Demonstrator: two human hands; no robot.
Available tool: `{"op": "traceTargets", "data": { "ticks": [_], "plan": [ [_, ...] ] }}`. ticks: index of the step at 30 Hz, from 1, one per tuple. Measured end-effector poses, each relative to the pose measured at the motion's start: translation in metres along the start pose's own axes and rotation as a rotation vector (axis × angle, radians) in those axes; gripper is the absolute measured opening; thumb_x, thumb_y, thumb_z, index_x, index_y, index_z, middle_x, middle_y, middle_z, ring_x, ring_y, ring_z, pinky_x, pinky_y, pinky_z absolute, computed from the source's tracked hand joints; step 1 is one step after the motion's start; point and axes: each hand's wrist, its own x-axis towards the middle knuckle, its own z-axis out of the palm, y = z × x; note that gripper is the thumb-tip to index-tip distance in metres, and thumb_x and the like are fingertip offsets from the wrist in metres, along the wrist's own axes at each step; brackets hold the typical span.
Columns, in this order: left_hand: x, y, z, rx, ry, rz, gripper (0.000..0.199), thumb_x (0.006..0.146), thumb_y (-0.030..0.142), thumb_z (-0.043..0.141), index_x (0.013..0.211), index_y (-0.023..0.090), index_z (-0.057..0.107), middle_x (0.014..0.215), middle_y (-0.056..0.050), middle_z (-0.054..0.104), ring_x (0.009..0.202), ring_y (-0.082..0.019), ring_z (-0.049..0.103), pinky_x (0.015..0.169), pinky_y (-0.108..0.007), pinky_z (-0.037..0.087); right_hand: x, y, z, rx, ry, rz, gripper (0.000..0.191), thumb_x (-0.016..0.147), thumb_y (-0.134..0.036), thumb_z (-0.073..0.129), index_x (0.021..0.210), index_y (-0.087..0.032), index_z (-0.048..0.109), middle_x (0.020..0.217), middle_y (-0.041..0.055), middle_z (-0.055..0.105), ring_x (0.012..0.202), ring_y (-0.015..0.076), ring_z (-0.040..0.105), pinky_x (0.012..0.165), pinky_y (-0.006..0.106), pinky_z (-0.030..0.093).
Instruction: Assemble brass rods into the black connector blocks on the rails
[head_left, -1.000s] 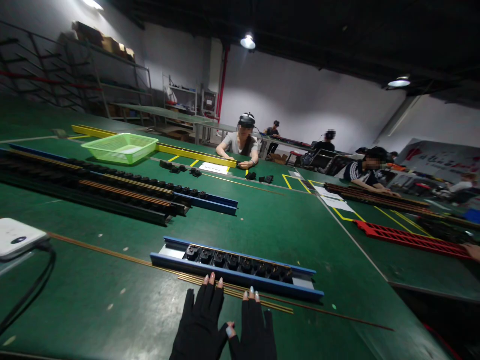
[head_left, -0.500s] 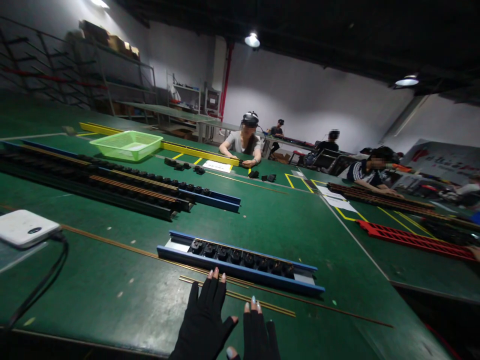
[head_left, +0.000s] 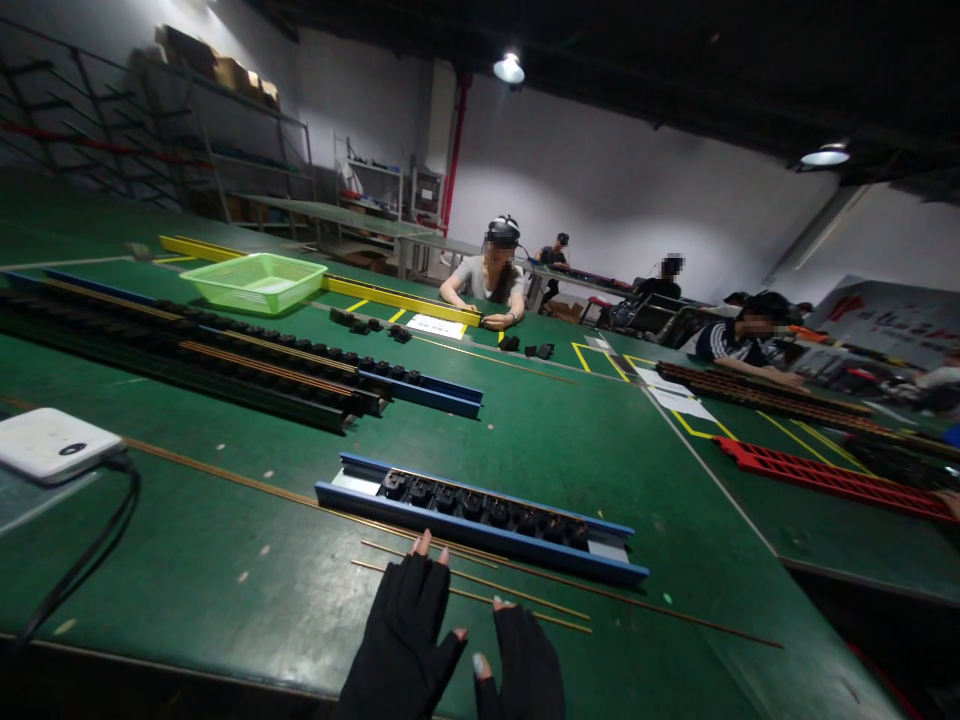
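Observation:
My left hand (head_left: 409, 620), in a black fingerless glove, lies flat with its fingers reaching over thin brass rods (head_left: 525, 597) on the green table. My right hand (head_left: 523, 655), gloved alike, has bent fingers with the thumb held apart. Its fingertips are at the nearer brass rod (head_left: 566, 626), and I see nothing gripped. Just beyond the hands lies a blue channel rail (head_left: 480, 532) with a row of black blocks (head_left: 471, 503) inside it. A long brown rod (head_left: 690, 620) runs along the rail's near side.
More rails with black blocks (head_left: 225, 350) lie at the left, near a light green basket (head_left: 255, 285). A white device (head_left: 56, 445) with a black cable (head_left: 97, 550) sits at the left edge. Across the table, a person (head_left: 487, 270) handles a yellow rail (head_left: 397, 301). A red rail (head_left: 832, 480) lies right.
The two short brass rods lie farther apart, one shifted nearer to me. My right fingers have bent and drawn back slightly. My left hand stays over the rods, its fingertips slightly shifted left.

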Motion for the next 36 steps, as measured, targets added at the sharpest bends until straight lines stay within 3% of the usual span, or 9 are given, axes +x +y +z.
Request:
{"op": "traceTargets", "data": {
  "ticks": [5,9,14,18,24,27,30,33,36],
  "plan": [
    [-0.027,-0.008,0.021,-0.114,0.043,-0.095,0.062,0.092,0.009,0.047,0.151,0.026,0.041,0.130,-0.010,0.068,0.122,-0.024,0.063,0.095,-0.036,0.058,0.007,0.013,0.039,-0.042,0.084,0.030,0.026,0.095,-0.033,0.059,0.117,-0.026,0.071,0.111,0.0097,0.073,0.103,0.0265,0.067,0.091,0.046,0.055],
    [-0.038,-0.014,0.024,-0.165,-0.020,-0.016,0.064,0.092,0.012,0.044,0.154,0.026,0.039,0.135,-0.009,0.067,0.126,-0.025,0.061,0.096,-0.038,0.057,0.010,0.009,0.055,-0.073,0.097,0.025,0.039,0.083,-0.018,0.054,0.115,-0.027,0.075,0.104,0.0137,0.076,0.100,0.0351,0.069,0.082,0.050,0.055],
    [-0.032,-0.015,0.017,-0.160,-0.018,0.035,0.059,0.089,0.010,0.045,0.146,0.022,0.048,0.131,-0.011,0.068,0.122,-0.026,0.061,0.096,-0.038,0.054,0.016,0.002,0.052,-0.097,0.067,0.008,0.051,0.077,-0.017,0.057,0.125,-0.025,0.071,0.106,0.0160,0.077,0.100,0.0381,0.070,0.084,0.053,0.054],
    [-0.018,-0.011,0.008,-0.235,0.000,-0.027,0.054,0.084,0.005,0.044,0.135,0.023,0.054,0.116,-0.009,0.070,0.108,-0.023,0.066,0.088,-0.036,0.056,0.022,0.001,0.039,-0.102,0.069,0.001,0.057,0.079,-0.017,0.057,0.134,-0.026,0.067,0.111,0.0149,0.076,0.101,0.0365,0.069,0.085,0.049,0.054],
    [0.005,-0.005,-0.007,-0.098,0.055,0.023,0.037,0.085,0.009,0.046,0.116,0.021,0.062,0.099,-0.007,0.072,0.083,-0.021,0.067,0.068,-0.032,0.054,0.033,0.010,0.017,-0.116,0.167,0.036,0.034,0.090,-0.027,0.058,0.119,-0.023,0.074,0.092,0.0121,0.073,0.081,0.0280,0.065,0.070,0.038,0.049],
    [0.017,-0.005,-0.010,-0.071,0.092,0.011,0.035,0.087,0.010,0.051,0.116,0.022,0.063,0.104,-0.008,0.072,0.090,-0.024,0.067,0.073,-0.035,0.054,0.042,0.016,0.009,-0.091,0.214,0.013,0.022,0.093,-0.031,0.057,0.102,-0.026,0.077,0.080,0.0078,0.069,0.075,0.0251,0.062,0.071,0.037,0.048],
    [0.038,-0.011,-0.009,-0.096,0.122,-0.009,0.040,0.087,0.011,0.056,0.125,0.022,0.060,0.118,-0.010,0.071,0.108,-0.026,0.066,0.089,-0.039,0.053,0.058,0.025,0.003,-0.055,0.248,-0.012,0.021,0.093,-0.031,0.055,0.087,-0.028,0.075,0.075,0.0055,0.068,0.077,0.0243,0.063,0.080,0.039,0.048],
    [0.067,-0.019,-0.001,-0.143,0.109,-0.013,0.046,0.086,0.015,0.060,0.131,0.021,0.057,0.128,-0.011,0.068,0.120,-0.030,0.061,0.099,-0.046,0.050,0.085,0.038,0.001,-0.026,0.270,-0.015,0.020,0.093,-0.030,0.056,0.087,-0.027,0.074,0.082,0.0059,0.071,0.086,0.0250,0.065,0.091,0.042,0.046],
    [0.093,-0.024,0.010,-0.163,0.119,0.006,0.047,0.081,0.013,0.059,0.128,0.021,0.058,0.124,-0.011,0.069,0.116,-0.030,0.062,0.100,-0.048,0.049,0.112,0.048,0.003,-0.002,0.280,-0.009,0.020,0.095,-0.030,0.055,0.088,-0.025,0.073,0.086,0.0061,0.073,0.088,0.0250,0.065,0.095,0.044,0.044]
  ]
}}
